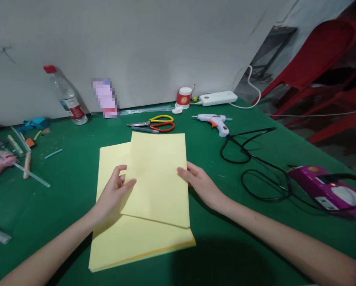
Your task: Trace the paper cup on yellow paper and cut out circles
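A pale yellow sheet of paper (158, 174) is held slightly tilted over a stack of larger-looking yellow paper (130, 242). My left hand (115, 188) grips its left edge, thumb in front and fingertips passing behind. On the opposite edge, my right hand (200, 180) pinches the sheet with the thumb on the front face and the other fingers partly hidden behind it. Whether this is one sheet or a few together I cannot tell. Just beyond the paper lie scissors (154, 124) with one yellow and one red handle.
A white glue gun (215, 122) with a looped black cable lies right of the scissors, near a purple power unit (326, 186). Along the wall stand a water bottle (67, 97) and a paper cup (183, 97). Craft scraps and glue sticks (27, 165) litter the green table's left.
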Tool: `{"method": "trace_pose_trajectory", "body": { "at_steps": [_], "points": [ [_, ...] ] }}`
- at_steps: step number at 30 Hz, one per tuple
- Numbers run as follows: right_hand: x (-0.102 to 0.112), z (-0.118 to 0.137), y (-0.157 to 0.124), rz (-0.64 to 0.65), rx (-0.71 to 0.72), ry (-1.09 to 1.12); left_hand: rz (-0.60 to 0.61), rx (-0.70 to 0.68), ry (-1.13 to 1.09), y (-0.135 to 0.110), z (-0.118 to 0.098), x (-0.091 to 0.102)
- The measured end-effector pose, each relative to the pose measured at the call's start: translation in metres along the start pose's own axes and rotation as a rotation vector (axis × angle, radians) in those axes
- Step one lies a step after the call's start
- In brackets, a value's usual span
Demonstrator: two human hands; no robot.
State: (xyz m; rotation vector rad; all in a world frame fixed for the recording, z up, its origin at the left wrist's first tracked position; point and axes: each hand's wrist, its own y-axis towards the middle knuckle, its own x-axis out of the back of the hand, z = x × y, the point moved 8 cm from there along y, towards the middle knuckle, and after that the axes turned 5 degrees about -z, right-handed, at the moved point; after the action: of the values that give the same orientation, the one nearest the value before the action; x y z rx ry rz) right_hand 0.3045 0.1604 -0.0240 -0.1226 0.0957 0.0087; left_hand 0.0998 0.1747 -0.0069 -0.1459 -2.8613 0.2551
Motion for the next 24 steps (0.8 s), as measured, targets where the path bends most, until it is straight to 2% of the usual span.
{"method": "trace_pose_trajectory", "body": {
  "at_steps": [3,9,17,20,24],
  "points": [
    [-0.004,0.0,0.001,0.039,-0.021,-0.056,0.004,-0.027,0.021,0.002,-0.002,0.001],
    [-0.013,-0.003,0.002,0.121,-0.043,-0.158,-0.052,-0.13,0.186,0.013,-0.011,0.019],
    [-0.022,-0.014,0.024,0.178,-0.118,-0.345,-0.133,-0.285,0.504,0.023,-0.026,0.055],
    [-0.015,-0.008,0.034,0.126,-0.073,-0.397,-0.146,-0.323,0.507,0.023,-0.035,0.064],
    [0.0,0.02,0.045,-0.03,0.084,-0.363,-0.1,-0.308,0.368,0.021,-0.044,0.064]
  ]
}}
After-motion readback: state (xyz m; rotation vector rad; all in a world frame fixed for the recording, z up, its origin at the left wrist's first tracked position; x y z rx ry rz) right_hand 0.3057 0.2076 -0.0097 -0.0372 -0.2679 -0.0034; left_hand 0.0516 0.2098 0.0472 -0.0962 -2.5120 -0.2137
